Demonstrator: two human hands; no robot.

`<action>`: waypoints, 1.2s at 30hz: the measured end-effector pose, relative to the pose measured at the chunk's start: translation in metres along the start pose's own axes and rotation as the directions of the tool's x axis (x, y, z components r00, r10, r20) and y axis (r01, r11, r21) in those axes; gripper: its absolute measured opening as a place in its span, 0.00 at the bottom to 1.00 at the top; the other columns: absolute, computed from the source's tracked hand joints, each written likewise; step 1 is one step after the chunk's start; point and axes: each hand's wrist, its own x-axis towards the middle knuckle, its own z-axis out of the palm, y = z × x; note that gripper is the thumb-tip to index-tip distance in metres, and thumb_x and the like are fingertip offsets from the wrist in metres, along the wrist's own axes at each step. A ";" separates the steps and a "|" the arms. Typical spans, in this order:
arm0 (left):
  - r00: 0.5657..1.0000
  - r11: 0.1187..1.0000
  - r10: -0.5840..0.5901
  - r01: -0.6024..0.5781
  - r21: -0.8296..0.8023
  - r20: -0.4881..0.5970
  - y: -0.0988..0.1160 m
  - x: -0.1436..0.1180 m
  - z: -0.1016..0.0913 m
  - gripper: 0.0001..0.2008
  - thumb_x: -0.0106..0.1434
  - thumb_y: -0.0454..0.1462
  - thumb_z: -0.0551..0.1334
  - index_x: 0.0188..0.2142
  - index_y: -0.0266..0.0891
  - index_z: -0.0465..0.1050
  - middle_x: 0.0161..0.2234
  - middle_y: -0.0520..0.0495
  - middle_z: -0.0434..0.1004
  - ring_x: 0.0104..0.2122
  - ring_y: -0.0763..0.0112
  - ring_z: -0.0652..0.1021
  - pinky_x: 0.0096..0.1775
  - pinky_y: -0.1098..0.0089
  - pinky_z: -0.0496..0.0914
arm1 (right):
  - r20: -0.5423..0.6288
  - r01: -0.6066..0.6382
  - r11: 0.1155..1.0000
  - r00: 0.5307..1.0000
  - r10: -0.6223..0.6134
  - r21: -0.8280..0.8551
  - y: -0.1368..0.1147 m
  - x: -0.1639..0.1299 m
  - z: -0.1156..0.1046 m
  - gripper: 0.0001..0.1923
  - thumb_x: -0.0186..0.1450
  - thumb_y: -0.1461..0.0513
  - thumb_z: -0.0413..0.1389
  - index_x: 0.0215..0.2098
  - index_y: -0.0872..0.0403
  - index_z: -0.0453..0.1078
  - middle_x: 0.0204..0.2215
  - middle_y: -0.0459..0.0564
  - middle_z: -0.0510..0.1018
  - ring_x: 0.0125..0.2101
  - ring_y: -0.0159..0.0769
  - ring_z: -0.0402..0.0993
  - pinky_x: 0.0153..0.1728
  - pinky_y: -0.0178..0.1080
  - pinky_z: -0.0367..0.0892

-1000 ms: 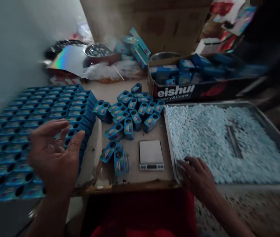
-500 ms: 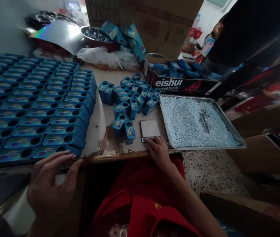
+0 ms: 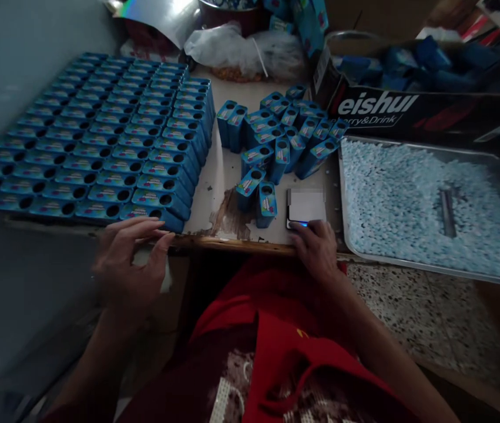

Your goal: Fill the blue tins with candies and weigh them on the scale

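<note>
"Where do the hands stand?"

"The right hand [image 3: 318, 249] rests on the front of a small scale [image 3: 306, 208], its grip apart, thumb to the left and fingers to the right, a blue light [image 3: 304, 224] glowing between them."

"And the left?"

"The left hand [image 3: 128, 264] hangs at the counter [image 3: 214, 182] edge, just below the nearest of the blue containers [image 3: 93, 149]. Its grip curves loosely, with space between thumb and fingers; nothing shows inside it."

"How do those containers sit?"

"Upright, packed in tight rows across the left side, each top showing a round dark hole. A looser cluster [image 3: 281, 151] stands between the rows and the scale, one container just beside the scale's left side."

"To the right of the scale?"

"A metal tray [image 3: 408, 264] spread with pale blue pellets [image 3: 391, 194], a dark bar [image 3: 448, 212] lying among them. Behind it, a black carton [image 3: 377, 111] lettered 'eishui' holds more blue packs [image 3: 402, 61]."

"Farthest back?"

"A clear plastic bag [image 3: 232, 50], slumped behind the rows and the cluster."
</note>
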 end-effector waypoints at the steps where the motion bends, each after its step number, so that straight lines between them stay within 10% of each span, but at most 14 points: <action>1: 0.998 0.998 0.062 -0.062 -0.014 0.020 0.001 -0.002 -0.003 0.14 0.61 0.39 0.72 0.46 0.39 0.80 0.49 0.45 0.80 0.40 0.68 0.83 0.44 0.65 0.83 | -0.072 -0.046 0.997 0.996 0.050 0.057 0.001 -0.002 0.000 0.18 0.75 0.53 0.52 0.58 0.48 0.77 0.41 0.54 0.71 0.42 0.46 0.68 0.45 0.48 0.66; 5: 0.991 0.990 0.133 -0.133 -0.042 -0.009 0.001 -0.006 -0.011 0.13 0.61 0.37 0.72 0.46 0.39 0.80 0.47 0.45 0.80 0.42 0.66 0.83 0.45 0.64 0.82 | -0.361 -0.208 0.952 0.890 0.280 0.226 0.002 -0.009 0.003 0.25 0.76 0.53 0.49 0.68 0.50 0.63 0.40 0.53 0.71 0.41 0.45 0.70 0.46 0.51 0.69; 9: 0.994 0.993 0.031 -0.042 -0.110 -0.100 0.008 -0.005 0.003 0.13 0.60 0.39 0.72 0.45 0.42 0.80 0.46 0.47 0.81 0.36 0.67 0.82 0.41 0.63 0.80 | -0.398 -0.235 0.900 0.835 0.380 0.367 -0.001 -0.009 0.009 0.24 0.76 0.53 0.48 0.67 0.51 0.60 0.41 0.52 0.72 0.41 0.43 0.72 0.46 0.49 0.70; 16: 0.962 0.954 0.263 -0.249 -0.169 0.067 0.052 0.001 0.077 0.18 0.62 0.40 0.72 0.51 0.42 0.75 0.48 0.43 0.79 0.49 0.59 0.79 0.53 0.58 0.76 | -0.214 -0.252 0.809 0.884 0.415 0.531 -0.013 0.004 -0.032 0.16 0.76 0.55 0.48 0.59 0.49 0.66 0.40 0.50 0.75 0.37 0.39 0.74 0.40 0.43 0.72; 22: 0.930 0.951 0.308 -0.299 -0.076 0.200 0.086 0.008 0.116 0.29 0.61 0.49 0.72 0.58 0.45 0.70 0.54 0.39 0.73 0.55 0.52 0.75 0.57 0.54 0.71 | -0.181 -0.093 0.978 0.975 0.128 0.189 0.028 0.026 -0.089 0.11 0.70 0.61 0.54 0.44 0.48 0.78 0.42 0.52 0.75 0.47 0.45 0.72 0.51 0.49 0.68; 26: 0.926 0.965 0.226 -0.254 0.057 0.302 0.093 0.010 0.128 0.28 0.64 0.52 0.69 0.60 0.48 0.71 0.53 0.39 0.71 0.50 0.52 0.77 0.46 0.60 0.74 | -0.047 -0.146 0.974 0.987 0.156 0.174 0.064 0.036 -0.078 0.14 0.70 0.58 0.55 0.50 0.52 0.78 0.38 0.52 0.74 0.39 0.42 0.72 0.44 0.45 0.70; 36: 0.919 0.938 0.216 -0.289 0.191 0.330 0.095 0.012 0.152 0.27 0.63 0.53 0.69 0.56 0.45 0.74 0.51 0.37 0.72 0.49 0.49 0.77 0.46 0.59 0.72 | -0.176 -0.221 0.966 0.954 0.243 0.136 0.073 0.027 -0.063 0.15 0.72 0.55 0.56 0.50 0.54 0.78 0.36 0.52 0.74 0.36 0.41 0.71 0.42 0.44 0.68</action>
